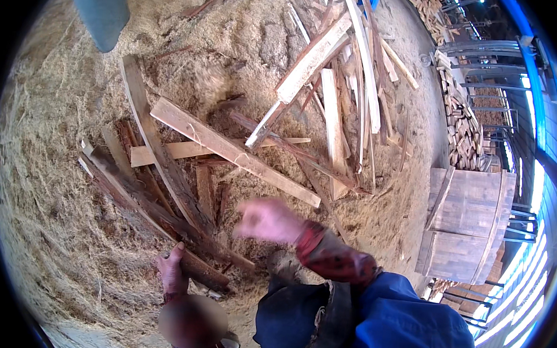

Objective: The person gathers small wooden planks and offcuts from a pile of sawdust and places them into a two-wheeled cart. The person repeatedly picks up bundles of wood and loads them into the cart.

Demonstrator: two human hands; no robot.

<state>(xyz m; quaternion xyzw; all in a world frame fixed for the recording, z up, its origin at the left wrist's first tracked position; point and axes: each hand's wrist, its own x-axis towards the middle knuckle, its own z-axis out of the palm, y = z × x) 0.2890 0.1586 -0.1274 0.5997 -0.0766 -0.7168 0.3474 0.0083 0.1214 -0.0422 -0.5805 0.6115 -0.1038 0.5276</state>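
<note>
At the lower left, my left hand (173,267) is closed on the edge of a long bark-covered wood slab (203,271), its thumb up against the wood. More rough slabs lie beside it, including a curved wood strip (150,122) that crosses over the pile. My right hand (268,220) hovers near the middle, just below a pale sawn board (230,152). Its fingers are blurred by motion but look apart, with nothing visible in them. Red-patterned sleeves show on both my arms, and a blurred patch covers part of the left forearm.
Sawdust covers the ground (52,226). Ahead and right, several split wood strips (334,117) lie crossed in a loose heap. Farther right stand a wooden panel (466,226), stacked wood (458,113) and a blue metal frame (531,73). A rounded blue-grey shape (102,11) enters at top left.
</note>
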